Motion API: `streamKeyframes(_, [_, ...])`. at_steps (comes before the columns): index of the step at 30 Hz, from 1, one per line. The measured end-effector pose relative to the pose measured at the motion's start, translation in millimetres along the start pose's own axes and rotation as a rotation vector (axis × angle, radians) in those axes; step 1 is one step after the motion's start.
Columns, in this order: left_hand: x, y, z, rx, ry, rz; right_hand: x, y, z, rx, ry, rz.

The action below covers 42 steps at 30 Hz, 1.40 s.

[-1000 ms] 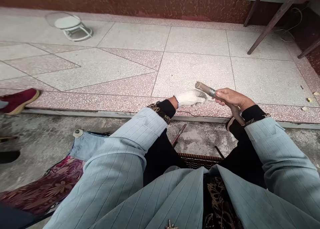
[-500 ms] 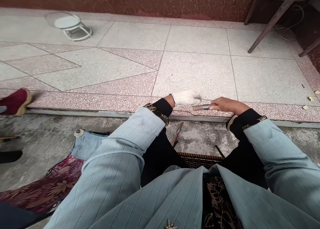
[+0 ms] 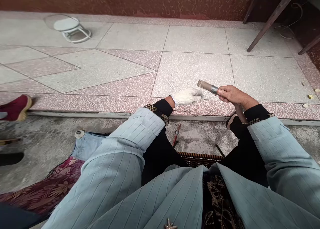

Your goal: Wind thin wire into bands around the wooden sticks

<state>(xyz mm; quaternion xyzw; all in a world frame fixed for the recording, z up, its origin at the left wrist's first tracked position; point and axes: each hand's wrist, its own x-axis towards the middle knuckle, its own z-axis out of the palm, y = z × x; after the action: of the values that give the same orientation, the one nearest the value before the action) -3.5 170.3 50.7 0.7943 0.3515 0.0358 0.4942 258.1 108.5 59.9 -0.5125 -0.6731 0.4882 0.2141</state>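
My right hand (image 3: 232, 95), bare, grips a wire-bound stick (image 3: 206, 86). The stick has a blunt greyish-brown end pointing left, a silver wire binding beside my fingers, and a shaft running back under my wrist. My left hand (image 3: 188, 96) wears a white knitted glove and rests low over the speckled step (image 3: 135, 102), its fingers curled closed. Whatever lies within those fingers is hidden. The stick's blunt end is above and just right of the glove, apart from it. A thin dark line, perhaps a wire or crack, runs along the step edge below the glove.
A red-handled tool (image 3: 176, 134) lies on the concrete between my knees. Another person's red shoe (image 3: 16, 106) and patterned cloth (image 3: 60, 179) are at left. A white stool (image 3: 72, 29) stands behind on the tiles; dark table legs (image 3: 268, 26) stand at back right.
My right hand has risen, moving up and slightly right, with the stick tilting blunt end upward. My left hand stays almost where it was.
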Motion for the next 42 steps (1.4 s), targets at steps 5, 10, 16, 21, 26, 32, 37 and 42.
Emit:
streamKeyframes(5, [2, -4, 3.6, 0.014, -0.052, 0.03, -1, 1, 7, 0.047, -0.088, -0.026])
streamKeyframes(10, [6, -9, -0.6, 0.026, -0.012, 0.053, 0, -3, 17, 0.006, -0.227, -0.026])
streamKeyframes(16, [2, -11, -4.4, 0.166, -0.079, 0.033, 7, -1, 36, -0.39, -0.428, 0.06])
streamKeyframes(21, [3, -5, 10.2, 0.223, -0.097, 0.032, 16, -2, 48, -0.727, -0.323, 0.234])
streamKeyframes(26, [3, 0, 13.4, 0.056, -0.041, -0.056, 21, 0, 21, -0.812, 0.058, 0.391])
streamKeyframes(32, [0, 6, 16.7, -0.214, -0.114, 0.025, 6, 3, -5, -0.285, 0.118, 0.117])
streamKeyframes(37, [3, 0, 25.3, -0.247, -0.192, 0.051, 3, 2, 4, -0.113, -0.015, 0.018])
streamKeyframes(42, [4, -6, 30.3, -0.398, -0.353, 0.079, 10, 10, 5, -0.401, 0.218, 0.053])
